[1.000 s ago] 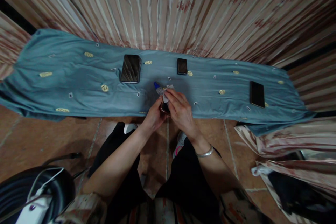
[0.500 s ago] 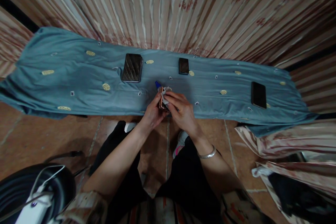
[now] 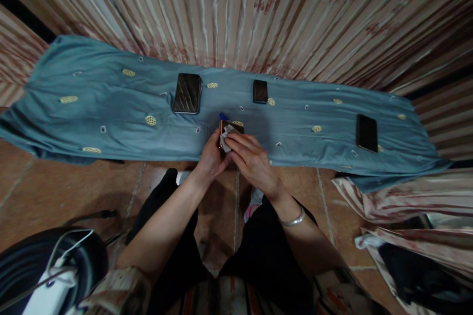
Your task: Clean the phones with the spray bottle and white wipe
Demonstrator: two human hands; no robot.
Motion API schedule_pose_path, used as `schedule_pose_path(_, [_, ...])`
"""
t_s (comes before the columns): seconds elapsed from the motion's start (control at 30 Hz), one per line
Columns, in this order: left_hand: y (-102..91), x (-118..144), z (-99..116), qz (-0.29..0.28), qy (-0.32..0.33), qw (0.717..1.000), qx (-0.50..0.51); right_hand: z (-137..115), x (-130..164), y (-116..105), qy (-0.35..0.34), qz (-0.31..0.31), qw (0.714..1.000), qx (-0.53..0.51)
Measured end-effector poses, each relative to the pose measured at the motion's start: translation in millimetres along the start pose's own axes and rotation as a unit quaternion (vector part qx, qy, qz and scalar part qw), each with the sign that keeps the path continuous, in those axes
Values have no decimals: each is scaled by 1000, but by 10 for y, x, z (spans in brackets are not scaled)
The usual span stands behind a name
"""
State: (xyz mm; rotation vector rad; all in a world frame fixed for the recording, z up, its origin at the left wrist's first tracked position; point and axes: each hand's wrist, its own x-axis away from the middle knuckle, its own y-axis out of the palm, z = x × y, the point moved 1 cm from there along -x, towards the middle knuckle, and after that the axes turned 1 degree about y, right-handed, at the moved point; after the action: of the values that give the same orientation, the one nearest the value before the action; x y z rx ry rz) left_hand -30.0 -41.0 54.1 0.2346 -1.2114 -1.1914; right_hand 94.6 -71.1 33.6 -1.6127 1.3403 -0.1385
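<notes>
My left hand (image 3: 212, 156) is closed around a flat, dark, glossy device with a copper-coloured edge (image 3: 221, 129), which looks like a phone. The device is tilted above the blue cloth, near its front edge. My right hand (image 3: 253, 160) pinches a crumpled, pale grey wipe (image 3: 226, 143) against the device's dark face. Fingers and wipe cover part of that face. Just beyond the device, a small blue object (image 3: 222, 116) shows; the rest of it is hidden.
A blue patterned cloth (image 3: 121, 108) covers the long, narrow surface. On it lie a large dark device (image 3: 187, 93), a small square one (image 3: 260, 91) and another dark one (image 3: 367, 133) at right. Curtains (image 3: 229, 19) hang behind. A black coil (image 3: 92, 261) and white power strip (image 3: 48, 295) stand at lower left.
The device has turned so that more of its dark face shows. My right hand and the wipe have shifted slightly down and left across it.
</notes>
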Motion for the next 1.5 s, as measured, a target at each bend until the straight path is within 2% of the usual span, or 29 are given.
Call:
schedule_pose_path(0.47, [-75, -65, 56, -19, 0, 1000, 10, 7, 2, 8, -16, 23, 999, 39])
schedule_pose_path(0.63, [-80, -66, 68, -42, -1, 999, -8, 58, 3, -13, 2, 15, 999, 44])
schedule_pose_path(0.97, [-118, -90, 11, -23, 12, 1000, -4, -25, 19, 32, -5, 28, 997, 76])
schedule_pose_path(1.13, [-176, -119, -17, -37, 25, 999, -19, -19, 31, 72, -1, 33, 997, 75])
schedule_pose_path(1.37, [-115, -57, 10, -32, -3, 999, -11, -51, 27, 52, -3, 47, 995, 84])
schedule_pose_path(1.5, [-94, -48, 4, -29, 4, 999, -24, -65, 26, 34, -9, 52, 994, 91])
